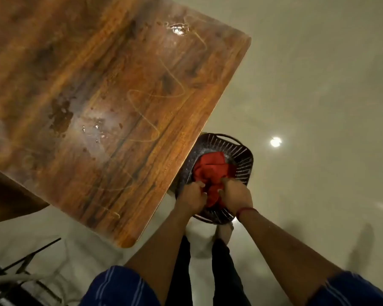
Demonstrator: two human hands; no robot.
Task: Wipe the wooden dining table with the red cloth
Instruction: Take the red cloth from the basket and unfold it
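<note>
The wooden dining table (102,102) filled the upper left of the frame, its top smeared with wet streaks and dark crumbs. A black slatted basket (241,155) sat on the pale glossy floor (318,85) at lower centre, beside the table's edge.

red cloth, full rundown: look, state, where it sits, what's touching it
The red cloth is plain, soft-looking fabric, crumpled and bunched, not spread. It lies inside the dark perforated basket, which stands on the floor beside the wooden table's edge. Its near end is pinched by both hands: the left hand and the right hand each close fingers on it. It does not touch the table.
</note>
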